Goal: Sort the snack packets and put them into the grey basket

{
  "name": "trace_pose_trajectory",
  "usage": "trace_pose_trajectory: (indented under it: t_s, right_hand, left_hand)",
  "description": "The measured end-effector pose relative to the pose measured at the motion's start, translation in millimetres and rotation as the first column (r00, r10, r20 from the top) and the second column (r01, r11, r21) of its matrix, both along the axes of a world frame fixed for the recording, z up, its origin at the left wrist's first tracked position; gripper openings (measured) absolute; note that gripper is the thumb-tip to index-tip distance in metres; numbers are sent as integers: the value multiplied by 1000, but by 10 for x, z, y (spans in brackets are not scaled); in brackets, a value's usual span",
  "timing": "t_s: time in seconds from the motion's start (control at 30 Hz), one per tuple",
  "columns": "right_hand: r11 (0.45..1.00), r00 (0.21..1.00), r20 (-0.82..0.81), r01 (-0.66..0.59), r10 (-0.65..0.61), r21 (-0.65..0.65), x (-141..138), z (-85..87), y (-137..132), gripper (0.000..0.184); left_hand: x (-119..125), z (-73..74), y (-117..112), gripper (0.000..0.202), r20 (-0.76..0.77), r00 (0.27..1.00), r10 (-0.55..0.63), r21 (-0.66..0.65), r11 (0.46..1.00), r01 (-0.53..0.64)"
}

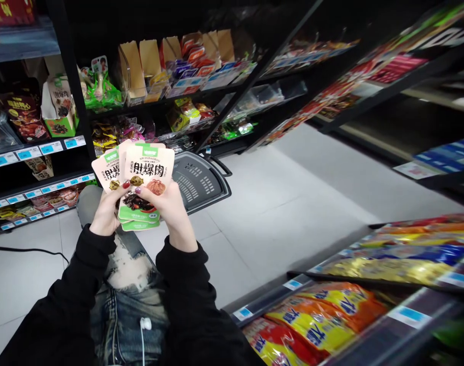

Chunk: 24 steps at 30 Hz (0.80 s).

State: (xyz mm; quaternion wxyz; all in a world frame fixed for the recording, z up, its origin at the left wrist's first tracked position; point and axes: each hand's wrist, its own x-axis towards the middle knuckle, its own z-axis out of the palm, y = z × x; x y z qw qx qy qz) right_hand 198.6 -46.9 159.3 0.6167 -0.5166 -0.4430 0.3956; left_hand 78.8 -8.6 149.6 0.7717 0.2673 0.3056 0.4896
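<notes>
Several flat snack packets, cream above and green below with dark Chinese lettering, are fanned out between my two hands over my knees. My left hand grips the packets at the left, its thumb lying across their front. On the right side my right hand closes round the front packet, thumb pressed on its face. The fingers behind the packets are hidden. Just beyond them a dark grey shopping basket sits on the floor. A green and cream display box of similar packets stands on the left shelf.
Shelves of boxed and bagged snacks run along the far side. Bright snack bags fill a low shelf at the lower right. A black cable lies on the tiled floor at left. A white earphone hangs over my lap.
</notes>
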Motion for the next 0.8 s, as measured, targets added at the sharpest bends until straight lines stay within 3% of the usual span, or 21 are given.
trace_pose_trajectory:
  t_s: [0.13, 0.33, 0.5, 0.8]
  right_hand:
    - [999, 999, -20, -31, 31, -23, 36, -43, 4, 42]
    - [982, 985, 31, 168, -171, 81, 21, -121, 50, 69]
    - [983, 983, 109, 131, -146, 131, 16, -87, 30, 58]
    - [971, 978, 44, 197, -205, 135, 49, -90, 7, 45]
  left_hand:
    - [-8, -21, 18, 51, -20, 999, -29, 57, 998, 30]
    - [-52, -12, 57, 45, -64, 998, -10, 77, 997, 15]
    - [-69, 0, 55, 48, -61, 996, -58, 91, 994, 64]
    - [-48, -91, 91, 45, -114, 993, 37, 208, 978, -12]
